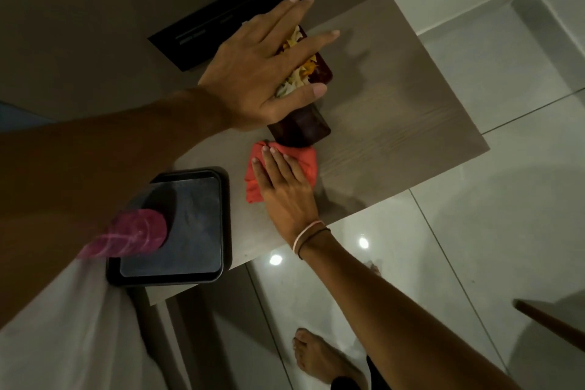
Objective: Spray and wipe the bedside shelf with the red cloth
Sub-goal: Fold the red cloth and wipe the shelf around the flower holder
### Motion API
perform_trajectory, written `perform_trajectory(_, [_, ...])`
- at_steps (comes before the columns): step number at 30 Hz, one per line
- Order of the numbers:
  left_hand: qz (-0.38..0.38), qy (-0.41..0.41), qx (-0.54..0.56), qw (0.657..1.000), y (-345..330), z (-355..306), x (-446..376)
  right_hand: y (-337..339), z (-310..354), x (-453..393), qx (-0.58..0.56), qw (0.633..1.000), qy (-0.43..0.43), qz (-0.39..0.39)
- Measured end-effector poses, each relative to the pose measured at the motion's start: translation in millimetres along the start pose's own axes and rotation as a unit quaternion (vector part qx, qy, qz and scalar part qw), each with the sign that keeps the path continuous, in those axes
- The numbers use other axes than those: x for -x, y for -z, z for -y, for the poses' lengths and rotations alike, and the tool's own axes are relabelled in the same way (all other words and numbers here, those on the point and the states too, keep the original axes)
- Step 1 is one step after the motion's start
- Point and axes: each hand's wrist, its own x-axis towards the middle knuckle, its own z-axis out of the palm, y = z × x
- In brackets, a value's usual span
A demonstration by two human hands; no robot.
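The bedside shelf (395,123) is a pale wood-grain board fixed to the wall. A bunched red cloth (308,157) lies on it near the front, and my right hand (285,190) presses flat on top of the cloth. My left hand (262,73) reaches over a dark brown box (304,128) that holds white and yellow dried petals (300,73); its fingers are spread across the top, the thumb against the box's near side. No spray bottle is visible.
A black square tray (177,277) sits at the shelf's near left end. A black switch panel (228,16) is on the wall behind. Glossy white floor tiles (443,247) lie below, with my bare foot (319,358). White bedding (63,326) is at lower left.
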Motion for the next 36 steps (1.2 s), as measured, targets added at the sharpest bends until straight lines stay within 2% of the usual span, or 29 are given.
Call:
perform_trajectory(3, [-0.003, -0.001, -0.003, 1.000, -0.6, -0.8, 0.7, 12.3, -8.7, 23.5, -0.120, 0.992, -0.026, -0.035])
perform_trajectory(4, [-0.004, 0.000, -0.004, 1.000, -0.7, -0.6, 0.6, 18.3, -13.6, 32.7, -0.209, 0.974, -0.061, -0.068])
perform_trajectory(5, [-0.004, 0.001, -0.003, 1.000, -0.9, -0.3, 0.6, 25.4, -17.9, 39.8, -0.323, 0.933, -0.121, -0.101])
perform_trajectory(6, [-0.007, 0.003, -0.003, 1.000, -0.8, 0.4, 0.6, 31.8, -21.0, 43.0, -0.447, 0.863, -0.190, -0.135])
perform_trajectory(7, [-0.009, 0.003, -0.004, 1.000, -1.1, 0.9, 0.5, 38.6, -23.9, 43.0, -0.554, 0.771, -0.259, -0.177])
perform_trajectory(9, [-0.013, 0.003, -0.005, 1.000, -1.8, 0.9, 0.7, 51.9, -28.2, 36.1, -0.651, 0.594, -0.398, -0.253])
perform_trajectory(10, [-0.014, 0.002, -0.004, 1.000, -2.1, 0.7, 1.0, 56.0, -29.9, 29.9, -0.686, 0.512, -0.452, -0.250])
perform_trajectory(11, [-0.014, 0.001, -0.002, 1.000, -2.0, 0.8, 0.9, 61.8, -31.7, 22.3, -0.736, 0.428, -0.479, -0.213])
perform_trajectory(12, [-0.015, 0.000, 0.000, 1.000, -1.7, 0.6, 1.0, 67.9, -32.3, 15.4, -0.793, 0.358, -0.467, -0.159])
perform_trajectory(13, [-0.015, 0.000, 0.002, 1.000, -1.0, 0.3, 1.1, 74.3, -31.7, 9.6, -0.849, 0.312, -0.414, -0.105])
perform_trajectory(14, [-0.016, 0.001, 0.002, 1.000, -0.6, 0.0, 0.8, 79.8, -30.5, 5.5, -0.890, 0.288, -0.347, -0.067])
perform_trajectory(15, [-0.016, 0.001, 0.000, 1.000, -0.5, -0.5, 0.6, 84.9, -29.1, 0.5, -0.910, 0.285, -0.299, -0.042])
perform_trajectory(16, [-0.016, 0.001, -0.001, 1.000, -0.2, -0.9, 0.6, 90.9, -28.0, -5.0, -0.914, 0.290, -0.282, -0.030])
perform_trajectory(18, [-0.016, 0.002, -0.004, 1.000, 0.3, -0.7, 1.1, 101.4, -26.4, -13.2, -0.909, 0.286, -0.302, -0.032])
perform_trajectory(19, [-0.018, 0.001, -0.004, 1.000, 0.4, -0.3, 0.5, 102.2, -28.1, -16.3, -0.905, 0.256, -0.336, -0.045])
perform_trajectory(20, [-0.020, 0.000, -0.004, 1.000, 0.5, -0.1, 0.7, 101.5, -30.0, -16.8, -0.906, 0.195, -0.370, -0.059])
perform_trajectory(22, [-0.021, -0.002, -0.005, 1.000, 0.8, -0.1, 0.9, 101.0, -38.5, -14.3, -0.906, 0.046, -0.412, -0.081])
perform_trajectory(23, [-0.019, -0.002, -0.005, 1.000, 0.2, -0.8, 0.8, 101.8, -45.5, -8.4, -0.911, 0.011, -0.400, -0.096])
perform_trajectory(24, [-0.017, -0.003, -0.005, 1.000, -0.2, -0.6, 0.6, 104.6, -53.0, -2.4, -0.917, 0.008, -0.380, -0.121])
perform_trajectory(25, [-0.016, -0.004, -0.004, 1.000, -0.4, -0.4, 0.6, 105.8, -59.2, 2.5, -0.915, 0.034, -0.371, -0.153])
perform_trajectory(26, [-0.016, -0.005, -0.004, 1.000, -0.7, 0.0, 0.5, 106.2, -65.1, 5.4, -0.904, 0.077, -0.376, -0.188])
perform_trajectory(27, [-0.018, -0.005, -0.005, 1.000, -0.7, 0.3, 0.3, 107.5, -70.6, 7.3, -0.879, 0.136, -0.396, -0.228])
perform_trajectory(28, [-0.021, -0.006, -0.007, 1.000, -0.6, 0.9, 0.2, 106.8, -75.0, 6.2, -0.829, 0.215, -0.435, -0.277])
perform_trajectory(30, [-0.021, -0.008, -0.009, 1.000, -1.0, 0.6, 0.0, 100.8, -77.0, 0.0, -0.686, 0.407, -0.498, -0.340])
perform_trajectory(31, [-0.020, -0.007, -0.010, 1.000, -1.2, 0.6, -0.2, 96.8, -72.2, -4.8, -0.629, 0.492, -0.504, -0.328])
perform_trajectory(33, [-0.012, -0.005, -0.010, 1.000, -1.3, 0.5, 0.2, 85.7, -50.6, -12.8, -0.561, 0.635, -0.470, -0.246])
perform_trajectory(34, [-0.009, -0.005, -0.010, 1.000, -0.6, 0.2, 0.3, 77.5, -37.9, -15.4, -0.533, 0.695, -0.433, -0.215])
perform_trajectory(35, [-0.006, -0.005, -0.010, 1.000, -0.2, -0.1, 0.6, 68.8, -25.9, -16.3, -0.507, 0.737, -0.399, -0.202])
perform_trajectory(36, [-0.005, -0.006, -0.008, 1.000, 0.2, -0.4, 0.5, 62.9, -18.1, -16.6, -0.496, 0.752, -0.380, -0.209])
